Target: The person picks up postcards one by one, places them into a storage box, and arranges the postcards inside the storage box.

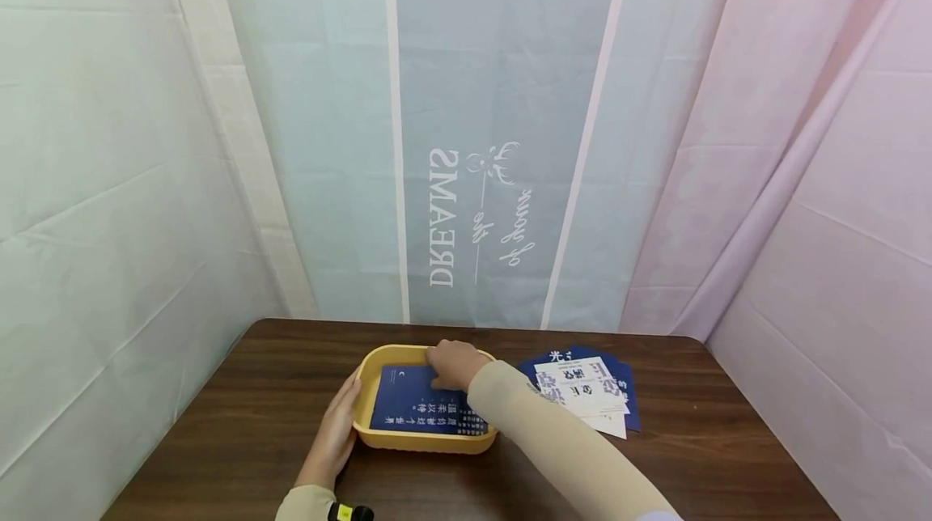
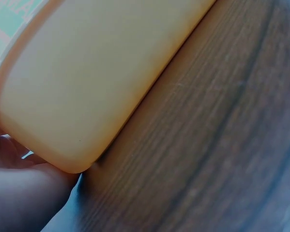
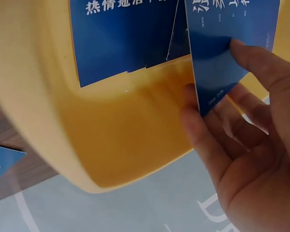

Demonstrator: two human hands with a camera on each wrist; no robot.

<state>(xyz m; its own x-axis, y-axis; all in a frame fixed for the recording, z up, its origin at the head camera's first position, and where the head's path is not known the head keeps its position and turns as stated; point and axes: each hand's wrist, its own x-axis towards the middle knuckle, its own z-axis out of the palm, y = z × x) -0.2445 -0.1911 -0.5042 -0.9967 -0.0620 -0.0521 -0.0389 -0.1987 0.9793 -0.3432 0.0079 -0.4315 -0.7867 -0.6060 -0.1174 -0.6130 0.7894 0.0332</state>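
A yellow tray [image 1: 428, 442] stands on the table with blue cards [image 1: 411, 396] lying in it. At its left end, my left hand [image 1: 336, 428] rests against the outer wall; the left wrist view shows that hand [image 2: 28, 188] touching a corner of the tray [image 2: 82, 87]. My right hand [image 1: 459, 365] is over the tray's far right part. In the right wrist view, the right hand [image 3: 251, 130] pinches a blue card [image 3: 215, 58] between thumb and fingers, tilted up above the other blue cards [image 3: 106, 48].
To the right of the tray, a spread pile of white cards [image 1: 582, 387] and blue cards [image 1: 632, 404] lies on the brown wooden table [image 1: 692, 456]. A pale curtain [image 1: 495, 100] with white lettering hangs behind the table's far edge, and light fabric stands at both sides.
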